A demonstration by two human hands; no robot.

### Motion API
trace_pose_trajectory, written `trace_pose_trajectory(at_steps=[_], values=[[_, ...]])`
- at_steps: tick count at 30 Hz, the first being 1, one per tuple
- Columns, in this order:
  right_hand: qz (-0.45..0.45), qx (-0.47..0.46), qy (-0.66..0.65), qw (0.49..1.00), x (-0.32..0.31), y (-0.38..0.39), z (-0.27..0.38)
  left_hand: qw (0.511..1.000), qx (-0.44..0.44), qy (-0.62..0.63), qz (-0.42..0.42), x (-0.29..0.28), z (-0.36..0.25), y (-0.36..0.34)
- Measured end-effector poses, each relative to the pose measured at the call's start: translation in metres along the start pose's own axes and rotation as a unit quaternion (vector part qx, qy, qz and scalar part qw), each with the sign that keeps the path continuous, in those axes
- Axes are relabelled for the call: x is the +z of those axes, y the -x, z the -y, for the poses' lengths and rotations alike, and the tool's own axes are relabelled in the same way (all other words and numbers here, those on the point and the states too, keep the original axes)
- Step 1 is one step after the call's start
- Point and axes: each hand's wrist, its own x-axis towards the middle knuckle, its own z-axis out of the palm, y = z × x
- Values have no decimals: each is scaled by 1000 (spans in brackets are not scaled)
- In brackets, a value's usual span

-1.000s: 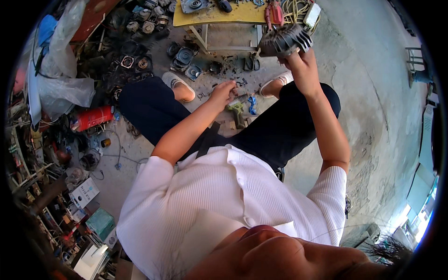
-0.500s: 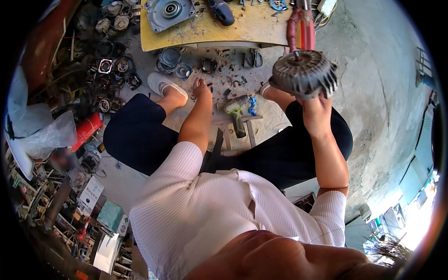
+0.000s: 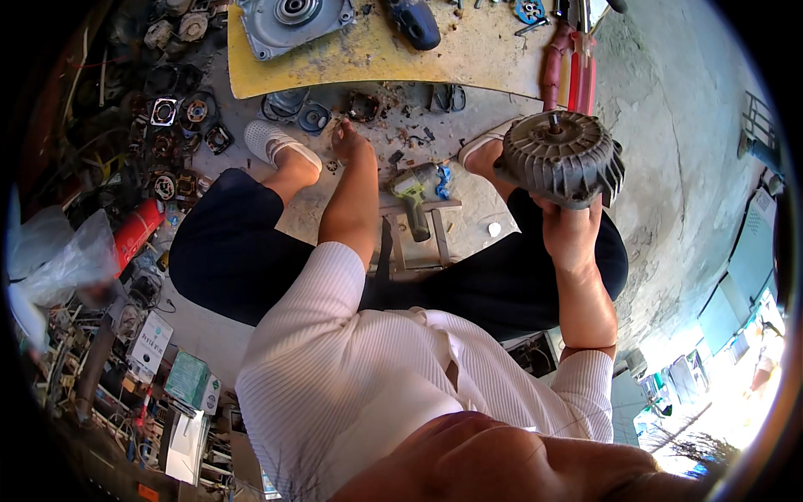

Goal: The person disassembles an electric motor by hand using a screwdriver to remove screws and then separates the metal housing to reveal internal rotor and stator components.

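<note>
A grey finned motor housing (image 3: 562,163) with a short shaft standing out of its top is held up at the right. My right hand (image 3: 572,230) grips it from below, fingers partly hidden behind the fins. On the left, my left hand (image 3: 351,144) hangs low over the floor between my feet. Its fingers point away and down and are mostly out of sight, so their closure cannot be told. Nearest to it are a round grey motor part (image 3: 314,117) and a dark square motor core (image 3: 363,106).
A yellow-topped bench (image 3: 401,71) bears a grey motor cover (image 3: 294,18), a dark-handled tool (image 3: 412,23) and a red-handled screwdriver (image 3: 581,75). A green cordless drill (image 3: 411,205) lies on the floor by a small wooden frame (image 3: 439,238). Motor parts (image 3: 188,113) crowd the left.
The motor housing and my right hand have moved slightly right and nearer to me. My left hand has shifted a little left and away. The whole view has tilted slightly.
</note>
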Motion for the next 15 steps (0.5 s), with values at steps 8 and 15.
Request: trace_pose_trajectory(at_steps=[8, 15], values=[[-13, 48, -37, 998, 5, 1, 5, 1000, -1, 1, -22, 4, -1, 1], [37, 61, -66, 995, -6, 2, 4, 995, -32, 71, -59, 11, 7, -4]])
